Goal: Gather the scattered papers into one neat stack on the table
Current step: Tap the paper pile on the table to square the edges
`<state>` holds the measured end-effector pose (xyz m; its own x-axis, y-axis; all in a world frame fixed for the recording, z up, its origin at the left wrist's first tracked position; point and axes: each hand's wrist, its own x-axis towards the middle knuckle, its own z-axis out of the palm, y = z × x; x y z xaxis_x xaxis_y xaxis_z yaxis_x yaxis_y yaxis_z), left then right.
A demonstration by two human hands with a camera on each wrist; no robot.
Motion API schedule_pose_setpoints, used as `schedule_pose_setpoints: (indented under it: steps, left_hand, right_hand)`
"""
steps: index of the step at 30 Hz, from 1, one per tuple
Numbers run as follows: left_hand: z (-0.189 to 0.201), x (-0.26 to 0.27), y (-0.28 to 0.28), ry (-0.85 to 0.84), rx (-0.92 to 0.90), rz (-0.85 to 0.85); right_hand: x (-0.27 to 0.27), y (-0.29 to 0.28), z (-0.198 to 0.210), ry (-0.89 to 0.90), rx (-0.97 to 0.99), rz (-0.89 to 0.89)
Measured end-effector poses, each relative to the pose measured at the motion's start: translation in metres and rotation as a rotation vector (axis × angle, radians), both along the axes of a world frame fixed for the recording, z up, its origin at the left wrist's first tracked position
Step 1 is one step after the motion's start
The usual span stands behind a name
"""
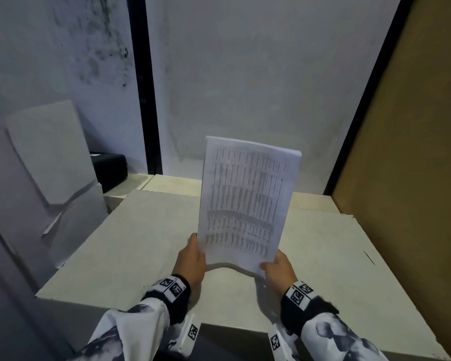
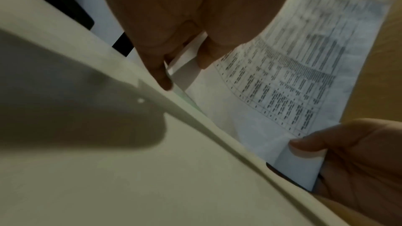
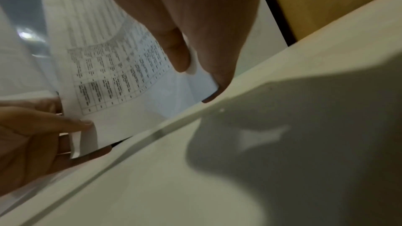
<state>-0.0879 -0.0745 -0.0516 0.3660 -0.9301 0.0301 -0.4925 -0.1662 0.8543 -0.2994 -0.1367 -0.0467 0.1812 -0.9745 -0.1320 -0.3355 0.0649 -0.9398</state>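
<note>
A stack of printed papers (image 1: 245, 201) with table text stands nearly upright over the pale table (image 1: 130, 238). My left hand (image 1: 193, 259) pinches its lower left corner and my right hand (image 1: 278, 269) pinches its lower right corner. The bottom edge bows a little above the tabletop. In the left wrist view the papers (image 2: 282, 92) sit between my left thumb and fingers, with my right hand (image 2: 359, 157) gripping the far corner. In the right wrist view the papers (image 3: 121, 75) are pinched by my right hand (image 3: 195, 68), and my left hand (image 3: 43, 131) holds the other corner.
A white wall stands behind the table. A brown board (image 1: 412, 157) closes the right side. On the left, a grey panel with a pale sheet (image 1: 49, 152) leans against it, and a black box (image 1: 109, 168) sits behind.
</note>
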Motion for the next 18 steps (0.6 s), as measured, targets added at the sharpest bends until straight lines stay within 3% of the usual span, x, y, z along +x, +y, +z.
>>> schedule_pose_setpoints:
  steps: [5, 9, 12, 18]
  left_hand:
    - [0.003, 0.006, -0.005, 0.002, -0.087, -0.015]
    - [-0.022, -0.004, 0.012, 0.126, 0.037, -0.003]
    - [-0.017, 0.001, 0.008, 0.22, -0.031, 0.003]
    - [0.016, 0.013, -0.016, 0.068, -0.049, -0.076]
  right_hand:
    - [-0.004, -0.004, 0.006, -0.02, -0.013, -0.003]
    - [-0.008, 0.011, -0.006, 0.01, 0.03, 0.034]
    - [-0.012, 0.008, -0.001, 0.0, 0.01, 0.059]
    - [-0.007, -0.004, 0.017, -0.037, 0.032, 0.045]
